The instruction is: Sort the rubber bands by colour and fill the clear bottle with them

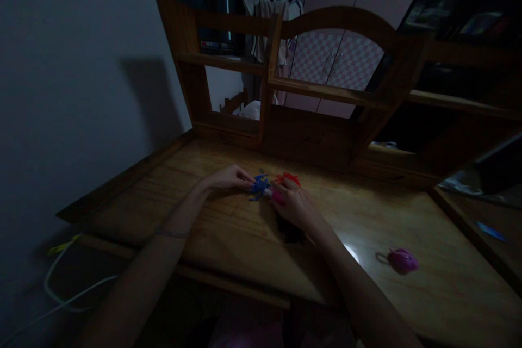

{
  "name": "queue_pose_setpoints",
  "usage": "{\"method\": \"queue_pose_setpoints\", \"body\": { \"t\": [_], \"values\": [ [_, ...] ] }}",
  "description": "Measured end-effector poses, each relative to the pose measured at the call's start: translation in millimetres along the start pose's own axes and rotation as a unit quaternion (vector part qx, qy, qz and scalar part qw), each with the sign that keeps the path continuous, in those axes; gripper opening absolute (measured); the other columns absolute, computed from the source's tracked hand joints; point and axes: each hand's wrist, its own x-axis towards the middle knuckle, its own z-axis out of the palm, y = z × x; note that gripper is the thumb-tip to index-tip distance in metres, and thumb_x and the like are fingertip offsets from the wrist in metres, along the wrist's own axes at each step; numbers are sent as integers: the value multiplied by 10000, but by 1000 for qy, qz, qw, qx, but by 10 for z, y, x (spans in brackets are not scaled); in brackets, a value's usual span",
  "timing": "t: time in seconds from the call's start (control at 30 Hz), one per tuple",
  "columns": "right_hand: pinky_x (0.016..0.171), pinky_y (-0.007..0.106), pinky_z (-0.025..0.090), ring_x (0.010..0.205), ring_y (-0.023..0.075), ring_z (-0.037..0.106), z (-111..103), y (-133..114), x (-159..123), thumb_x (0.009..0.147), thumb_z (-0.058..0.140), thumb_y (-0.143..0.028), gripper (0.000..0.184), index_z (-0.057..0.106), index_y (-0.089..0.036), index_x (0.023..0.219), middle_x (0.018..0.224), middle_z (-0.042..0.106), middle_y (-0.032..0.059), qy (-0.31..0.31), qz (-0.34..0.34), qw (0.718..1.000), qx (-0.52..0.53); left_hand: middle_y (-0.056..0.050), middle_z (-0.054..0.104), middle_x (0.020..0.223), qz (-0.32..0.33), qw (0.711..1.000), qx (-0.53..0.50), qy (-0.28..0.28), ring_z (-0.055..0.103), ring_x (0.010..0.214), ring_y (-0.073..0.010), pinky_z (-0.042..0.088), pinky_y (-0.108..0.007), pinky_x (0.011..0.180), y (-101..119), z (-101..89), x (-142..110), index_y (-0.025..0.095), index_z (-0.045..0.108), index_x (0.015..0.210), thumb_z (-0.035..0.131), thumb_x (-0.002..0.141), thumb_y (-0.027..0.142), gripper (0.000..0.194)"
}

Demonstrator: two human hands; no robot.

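While our right hand [294, 202] grips a pink-and-white object [278, 197] near frame centre, our left hand [231, 177] meets the blue pieces [259, 187] beside it, pinching any we can't tell; a stray nudge could scatter them.

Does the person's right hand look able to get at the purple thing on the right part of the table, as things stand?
Probably yes: nothing seems to block the way over the table between the right hand and the purple thing. However, the hand appears busy holding a pink object.
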Motion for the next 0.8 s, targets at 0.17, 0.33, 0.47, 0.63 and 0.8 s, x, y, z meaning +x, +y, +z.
{"method": "queue_pose_setpoints", "body": {
  "t": [0.17, 0.33, 0.47, 0.63, 0.8],
  "values": [
    [824, 306, 429, 986, 224, 570, 19, 2, 1, 888, 581, -302, 469, 516, -240, 1349, 1155, 583, 104, 1, 3, 1000, -3, -123, 747, 956, 15, 999, 30, 26, 664, 827, -190, 511, -286, 741, -75, 5, 77, 127, 771, 954, 766, 719, 295, 288],
    [787, 298, 430, 965, 225, 580, 11, -3, 1, 896, 577, -320, 443, 531, -254, 1332, 1115, 601, 96, -4, 7, 1000, -5, -100, 742, 839, 11, 998, 50, 43, 647, 703, -160, 504, -268, 665, -131, -13, 146, 120, 772, 920, 766, 704, 267, 261],
    [788, 300, 433, 972, 227, 579, 0, -5, -1, 899, 578, -329, 439, 534, -259, 1329, 1122, 604, 95, -4, 6, 1000, -4, -81, 724, 788, 18, 998, 45, 47, 636, 668, -147, 492, -253, 627, -139, -19, 168, 113, 756, 877, 772, 693, 263, 238],
    [814, 306, 438, 1001, 231, 576, -4, -16, -2, 909, 563, -328, 448, 522, -247, 1348, 1154, 597, 105, -9, 7, 1000, -1, -55, 701, 734, 28, 997, 42, 66, 622, 638, -130, 477, -234, 604, -162, -10, 207, 110, 712, 784, 792, 660, 256, 208],
    [813, 305, 443, 989, 228, 582, 1, -2, -10, 905, 567, -334, 444, 526, -247, 1339, 1136, 599, 100, -4, 3, 1000, 7, -37, 675, 703, 42, 993, 63, 93, 605, 616, -120, 467, -219, 578, -174, 5, 234, 113, 672, 748, 787, 651, 260, 210]
  ]
}}
